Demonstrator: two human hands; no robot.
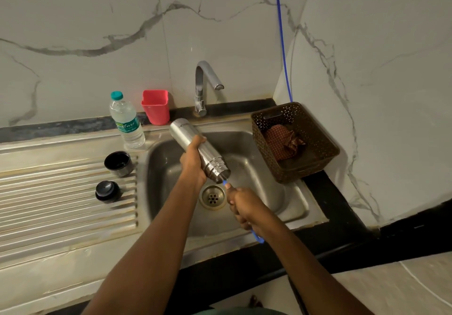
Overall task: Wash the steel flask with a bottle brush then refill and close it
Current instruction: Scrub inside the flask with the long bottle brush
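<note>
The left hand (193, 160) grips the steel flask (187, 132) round its middle, holding it tilted over the sink (168, 168) with its mouth pointing down and nearward. Just below that mouth, the right hand (242, 204) is curled round the blue handle of the bottle brush (257, 237), whose far end enters the flask (the bristles are hidden). The drain (212, 197) lies beneath both hands. On the ribbed drainboard (61, 192) to the left sit a black cup lid (119, 163) and a dark stopper (107, 191). Farther off stand a water bottle (126, 121), a pink cup (155, 107) and the tap (203, 82). A brown basket (315, 141) sits at the right.
</note>
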